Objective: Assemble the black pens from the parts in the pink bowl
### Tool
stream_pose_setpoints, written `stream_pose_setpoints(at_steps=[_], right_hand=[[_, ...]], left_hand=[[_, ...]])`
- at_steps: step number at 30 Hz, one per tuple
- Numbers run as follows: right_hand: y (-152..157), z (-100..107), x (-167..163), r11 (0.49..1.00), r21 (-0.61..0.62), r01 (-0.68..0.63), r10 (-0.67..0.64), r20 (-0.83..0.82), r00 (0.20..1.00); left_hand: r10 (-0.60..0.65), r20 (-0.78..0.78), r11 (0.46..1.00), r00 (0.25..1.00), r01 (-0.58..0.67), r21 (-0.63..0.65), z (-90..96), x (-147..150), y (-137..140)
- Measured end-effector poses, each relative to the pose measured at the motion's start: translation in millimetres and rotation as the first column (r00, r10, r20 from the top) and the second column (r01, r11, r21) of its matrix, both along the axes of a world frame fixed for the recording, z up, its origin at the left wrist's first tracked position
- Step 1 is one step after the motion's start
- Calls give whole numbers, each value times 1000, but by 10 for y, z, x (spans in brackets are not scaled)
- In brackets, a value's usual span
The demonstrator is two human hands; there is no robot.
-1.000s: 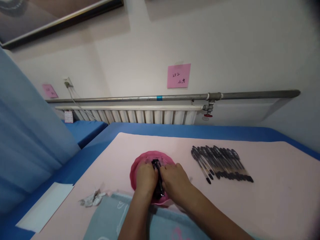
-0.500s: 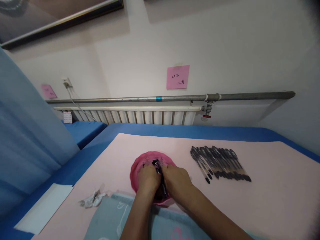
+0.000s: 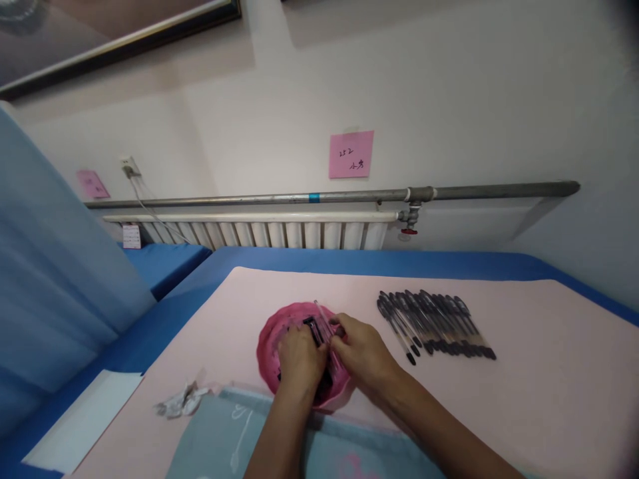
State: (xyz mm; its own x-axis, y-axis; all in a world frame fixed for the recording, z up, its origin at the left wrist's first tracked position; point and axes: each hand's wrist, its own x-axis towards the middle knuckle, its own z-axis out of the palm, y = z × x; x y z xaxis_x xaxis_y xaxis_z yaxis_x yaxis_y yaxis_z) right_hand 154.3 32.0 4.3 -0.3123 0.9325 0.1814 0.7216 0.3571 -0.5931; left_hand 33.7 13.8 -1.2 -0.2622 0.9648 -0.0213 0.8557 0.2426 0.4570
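Since the earlier frame, the right hand (image 3: 362, 349) has moved up and to the right, away from the left hand (image 3: 301, 359), and 1 clear tube (image 3: 324, 321) now shows plainly between them. That right hand pinches the tube between thumb and fingers at the right side of the pink bowl (image 3: 265, 342); the tube slants, its far end reaching the bowl's far rim. Left-hand fingers are bent down inside the bowl, beside black pieces (image 3: 310, 323); I cannot tell whether they grip any of them. More dark parts lie under and beside that hand, partly hidden.

To the right of the bowl, well apart from it, dark-capped pens (image 3: 429, 324) lie side by side in 1 slanting row on the pink cover (image 3: 539, 386), capped ends toward the near right. Near the left, a crumpled whitish scrap (image 3: 180, 401) lies beside a grey-blue cloth (image 3: 214, 436), which the forearms cross. Farther left is 1 white sheet (image 3: 82, 419). Blue padding (image 3: 449, 264) borders the cover on the far side. Beyond it stands a white radiator (image 3: 299, 234), with 1 pink note (image 3: 351, 154) reading 252 on the wall above.
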Motion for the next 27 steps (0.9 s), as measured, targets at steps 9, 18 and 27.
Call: stream_pose_setpoints(at_steps=[9, 18, 27], right_hand=[[14, -28, 29, 999, -49, 6, -12, -129, 992], [82, -73, 21, 954, -300, -5, -210, -679, 704], [170, 6, 124, 904, -409, -122, -376, -898, 230]], left_hand=[[-28, 2, 999, 1000, 28, -29, -9, -112, -15], [-104, 580, 994, 808, 63, 90, -50, -234, -40], [-172, 892, 969, 417, 235, 77, 39, -152, -176]])
